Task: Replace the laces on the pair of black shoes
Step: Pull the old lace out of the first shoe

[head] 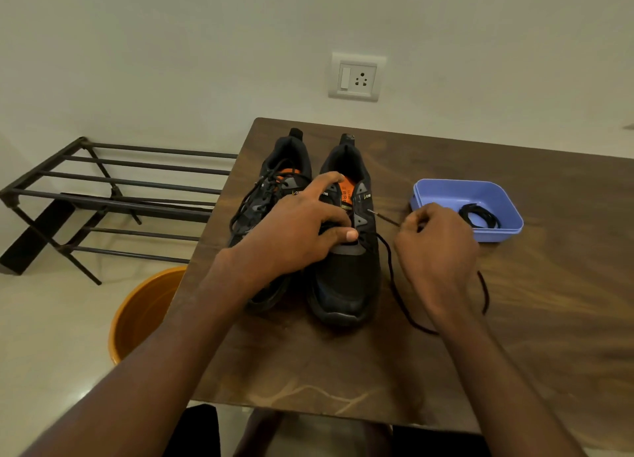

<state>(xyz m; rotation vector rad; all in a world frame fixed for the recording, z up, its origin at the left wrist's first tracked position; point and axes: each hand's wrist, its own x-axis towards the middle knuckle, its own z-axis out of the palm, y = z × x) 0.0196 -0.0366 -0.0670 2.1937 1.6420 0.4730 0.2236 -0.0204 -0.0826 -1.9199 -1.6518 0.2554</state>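
Note:
Two black shoes with orange insoles stand side by side on the wooden table (343,371), toes towards me. The left shoe (271,189) is laced, with its laces loose. My left hand (295,233) rests on the right shoe (350,278) and grips its upper by the eyelets, thumb on the tongue. A black lace (394,285) runs from a low eyelet of that shoe and loops over the table. My right hand (435,251) pinches this lace near its tip, and the tip points at an eyelet on the shoe's right side.
A blue plastic tray (446,191) with a coiled black lace (478,216) in it sits just right of my right hand. An orange bucket (140,312) stands on the floor under the table's left edge. A black metal shoe rack (113,196) stands to the left by the wall.

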